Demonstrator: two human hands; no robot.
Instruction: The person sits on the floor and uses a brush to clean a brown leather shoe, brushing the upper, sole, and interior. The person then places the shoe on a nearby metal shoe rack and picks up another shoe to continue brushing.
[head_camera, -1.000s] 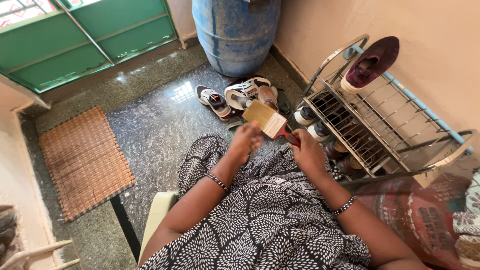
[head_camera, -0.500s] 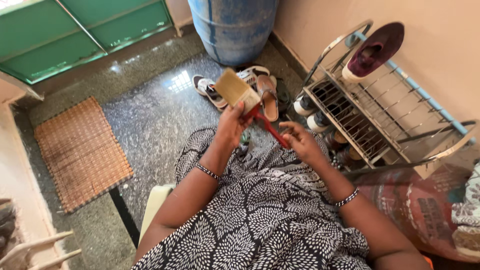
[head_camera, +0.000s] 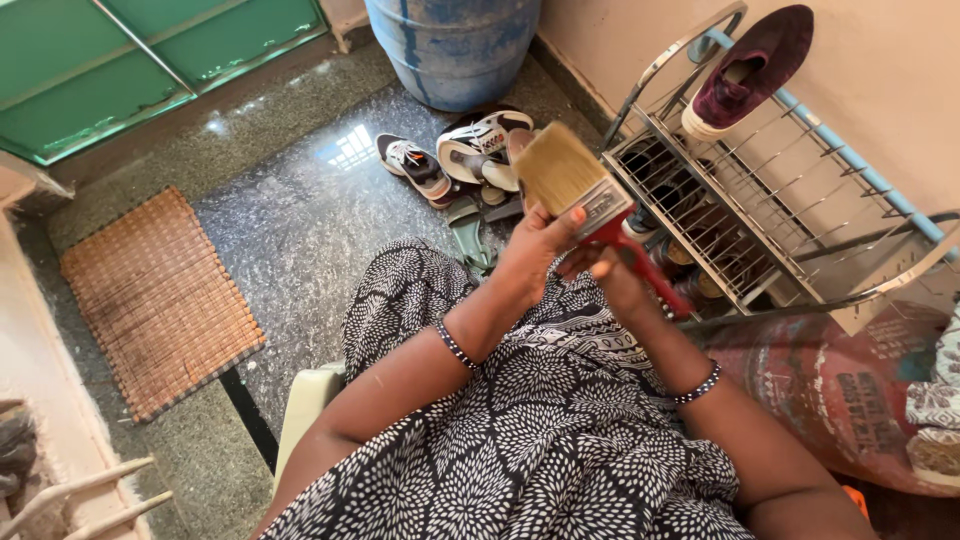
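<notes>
A wide paintbrush (head_camera: 580, 185) with pale bristles and a red handle is being held up above the person's lap, bristles pointing away. The left hand (head_camera: 535, 255) is gripping it at the metal band, while the right hand (head_camera: 612, 280) is closing around the handle lower down. Beyond it, sandals and sneakers (head_camera: 455, 160) are lying on a polished speckled stone floor (head_camera: 290, 240). A wire shoe rack (head_camera: 740, 220) is standing against the wall, a blue barrel (head_camera: 455, 45) behind, a woven mat (head_camera: 155, 300) beside a green door (head_camera: 150, 50).
</notes>
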